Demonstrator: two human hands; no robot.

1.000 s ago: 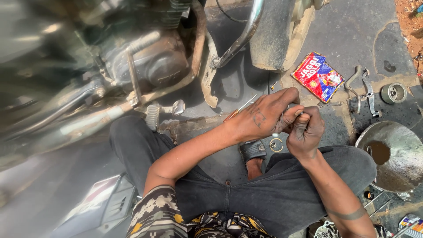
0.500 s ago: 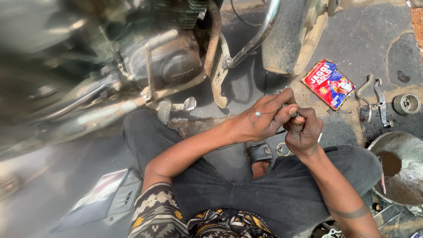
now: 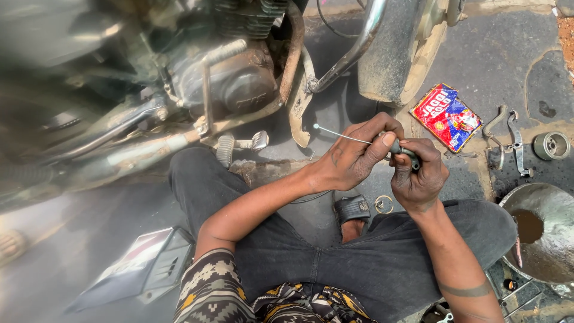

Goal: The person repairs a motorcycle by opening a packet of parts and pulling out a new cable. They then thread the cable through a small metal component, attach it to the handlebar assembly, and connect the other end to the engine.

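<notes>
Pinched between thumb and fingers [image 3: 382, 143] of the left hand [image 3: 350, 161]: a thin steel cable [image 3: 344, 136], its small nipple end poking out to the far left, free in the air. Closed tight in the right hand [image 3: 418, 179], just right of the left: the dark cable sheath [image 3: 406, 152], only its tip showing. Both held above the lap, near the middle of the scene.

Likely trouble: too light a pinch on so slick a wire, and a slide back into the sheath. A sharp bend at the sheath mouth, and a kink or frayed strand; a frayed strand, and a pricked fingertip.

Below the hands, on the ground: a small ring [image 3: 383, 204] beside the sandal [image 3: 353, 209], easy to kick away. Far right: a red packet [image 3: 445, 116], loose levers [image 3: 508, 140], a metal bowl [image 3: 532, 209] of dark oil close to the right knee, open to a knock. Far left: the motorcycle engine [image 3: 230, 81].
</notes>
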